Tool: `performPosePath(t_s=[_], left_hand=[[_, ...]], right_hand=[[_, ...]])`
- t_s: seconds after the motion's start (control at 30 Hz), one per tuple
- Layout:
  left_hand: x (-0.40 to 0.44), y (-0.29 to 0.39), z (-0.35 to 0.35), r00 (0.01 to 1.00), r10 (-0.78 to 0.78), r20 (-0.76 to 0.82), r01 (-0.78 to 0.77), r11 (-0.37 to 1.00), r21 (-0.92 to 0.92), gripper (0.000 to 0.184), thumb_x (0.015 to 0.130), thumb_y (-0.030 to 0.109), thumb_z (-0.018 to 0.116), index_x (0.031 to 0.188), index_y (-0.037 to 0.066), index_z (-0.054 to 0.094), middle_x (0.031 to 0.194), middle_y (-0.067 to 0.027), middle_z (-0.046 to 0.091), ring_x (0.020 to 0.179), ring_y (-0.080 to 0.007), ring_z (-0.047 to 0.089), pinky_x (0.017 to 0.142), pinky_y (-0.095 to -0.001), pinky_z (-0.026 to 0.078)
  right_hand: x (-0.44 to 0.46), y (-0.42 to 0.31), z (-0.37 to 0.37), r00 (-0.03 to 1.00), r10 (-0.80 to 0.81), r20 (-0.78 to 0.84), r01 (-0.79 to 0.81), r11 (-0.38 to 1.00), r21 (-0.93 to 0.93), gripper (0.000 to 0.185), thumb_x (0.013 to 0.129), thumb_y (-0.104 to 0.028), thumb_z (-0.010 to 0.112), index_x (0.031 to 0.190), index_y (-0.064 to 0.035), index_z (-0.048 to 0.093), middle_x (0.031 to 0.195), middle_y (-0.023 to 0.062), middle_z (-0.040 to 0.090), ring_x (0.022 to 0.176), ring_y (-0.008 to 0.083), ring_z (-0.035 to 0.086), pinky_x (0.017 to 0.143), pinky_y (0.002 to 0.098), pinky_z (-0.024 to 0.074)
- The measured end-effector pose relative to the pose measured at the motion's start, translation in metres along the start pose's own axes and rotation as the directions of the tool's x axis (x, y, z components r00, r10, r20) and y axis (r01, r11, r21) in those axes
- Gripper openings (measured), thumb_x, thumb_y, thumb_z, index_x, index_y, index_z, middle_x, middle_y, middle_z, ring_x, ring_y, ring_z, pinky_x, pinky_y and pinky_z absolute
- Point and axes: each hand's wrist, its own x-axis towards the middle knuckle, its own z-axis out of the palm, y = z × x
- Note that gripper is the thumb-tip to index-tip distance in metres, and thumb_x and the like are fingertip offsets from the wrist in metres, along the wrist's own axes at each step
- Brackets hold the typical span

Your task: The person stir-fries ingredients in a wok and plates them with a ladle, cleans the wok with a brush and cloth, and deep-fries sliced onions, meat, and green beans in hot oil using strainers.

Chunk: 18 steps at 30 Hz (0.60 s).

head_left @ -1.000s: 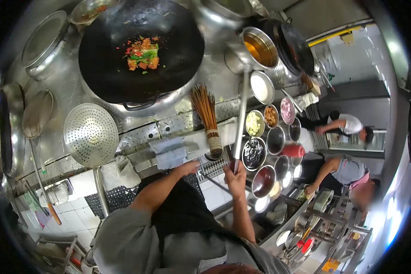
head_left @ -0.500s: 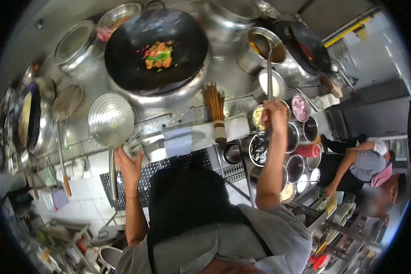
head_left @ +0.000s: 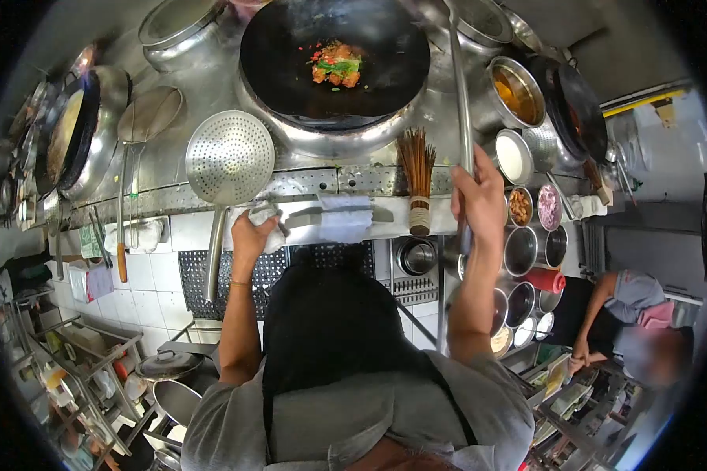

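While left hand (head_left: 251,235) grips cloth (head_left: 275,239), right (head_left: 481,192) holds ladle (head_left: 462,94).

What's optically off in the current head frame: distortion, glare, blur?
Head view: strong fisheye bowing, black corners; head view: bright highlights on the perforated skimmer, though its holes read clearly; head view: the co-worker's head at right is blurred out.

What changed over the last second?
The ladle dipped into the oil pot, then came out; its handle now runs up beside the wok, its bowl out of view. The left hand moved left along the rail and appears to have gripped the white cloth. Unchanged: the right hand holds the ladle; food in wok, strainer and brush in place.
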Motion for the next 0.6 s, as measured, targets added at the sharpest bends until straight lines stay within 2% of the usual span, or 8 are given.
performPosePath(t_s=[0.07,0.1,0.13,0.2,0.27,0.4,0.5,0.6], left_hand=[[-0.003,0.009,-0.022,1.0,-0.004,0.026,0.007,0.994,-0.113,0.047,0.07,0.024,0.077,0.103,-0.006,0.058,0.082,-0.0172,0.065,0.072,-0.0323,0.064,0.066,-0.0346,0.052],[-0.005,0.014,-0.036,0.962,-0.189,0.196,0.261,0.844,-0.468,0.046,0.072,0.024,0.075,0.105,-0.004,0.058,0.085,-0.0153,0.065,0.073,-0.0283,0.065,0.065,-0.0323,0.052],[-0.009,0.017,-0.05,0.867,-0.284,0.41,0.498,0.517,-0.696,0.045,0.073,0.024,0.074,0.106,-0.002,0.058,0.087,-0.0135,0.066,0.074,-0.0242,0.065,0.064,-0.0301,0.053],[-0.018,0.019,-0.073,0.885,-0.25,0.394,0.462,0.364,-0.809,0.05,0.074,0.023,0.073,0.114,0.002,0.053,0.096,-0.0124,0.064,0.076,-0.0216,0.064,0.062,-0.0284,0.055],[-0.02,0.037,-0.086,0.898,-0.103,0.427,0.39,-0.262,-0.883,0.07,0.077,0.04,0.067,0.13,0.004,0.038,0.111,-0.023,0.055,0.08,-0.033,0.063,0.067,-0.0431,0.056],[-0.004,0.062,-0.103,0.885,0.056,0.462,0.459,-0.272,-0.846,0.073,0.079,0.044,0.063,0.133,0.004,0.036,0.113,-0.0269,0.052,0.08,-0.0366,0.063,0.071,-0.0477,0.055],[0.019,0.029,-0.08,0.685,0.406,0.605,0.708,-0.176,-0.684,0.06,0.083,0.036,0.061,0.129,0.002,0.04,0.102,-0.0226,0.058,0.08,-0.0307,0.064,0.071,-0.0455,0.056],[0.05,0.061,-0.051,0.718,0.105,0.688,0.67,0.161,-0.725,0.046,0.09,0.032,0.052,0.124,0.002,0.043,0.097,-0.0192,0.061,0.081,-0.0279,0.064,0.071,-0.0419,0.056]], right_hand=[[0.008,-0.011,0.02,0.999,-0.033,0.013,0.032,0.999,0.022,0.041,0.084,0.002,0.053,0.124,0.0079,0.045,0.067,0.0013,0.052,0.041,0.0058,0.044,0.037,0.019,0.033],[0.011,-0.014,0.028,0.997,-0.069,0.031,0.067,0.996,0.054,0.041,0.084,0.001,0.053,0.124,0.008,0.045,0.068,0.0011,0.052,0.041,0.0059,0.044,0.037,0.019,0.0334],[0.014,-0.011,0.035,0.997,-0.059,0.04,0.058,0.998,0.04,0.041,0.084,0.001,0.053,0.124,0.008,0.045,0.068,0.0011,0.052,0.041,0.0059,0.044,0.037,0.019,0.0334],[0.019,0.002,0.048,0.988,-0.152,-0.023,0.153,0.988,0.039,0.042,0.085,0.0,0.054,0.125,0.0076,0.043,0.07,0.0012,0.053,0.044,0.0056,0.045,0.038,0.0189,0.0346],[0.024,0.017,0.068,0.98,-0.172,-0.1,0.167,0.984,-0.06,0.041,0.086,-0.001,0.053,0.126,0.0048,0.043,0.072,0.0013,0.053,0.047,0.0045,0.046,0.04,0.0174,0.035],[0.048,0.13,0.069,0.969,-0.199,-0.148,0.106,0.872,-0.478,0.034,0.087,-0.005,0.056,0.12,-0.0022,0.05,0.074,0.0015,0.054,0.059,0.0051,0.047,0.051,0.0201,0.0392],[0.035,0.125,0.087,0.991,0.002,-0.137,-0.086,0.784,-0.615,0.03,0.088,-0.01,0.057,0.115,0.0032,0.054,0.085,0.0034,0.058,0.073,0.01,0.049,0.063,0.0248,0.0423],[0.01,0.133,0.092,0.983,-0.023,-0.184,-0.057,0.907,-0.417,0.036,0.09,-0.017,0.057,0.119,0.0045,0.051,0.09,0.0058,0.06,0.079,0.0104,0.05,0.067,0.0249,0.0437]])
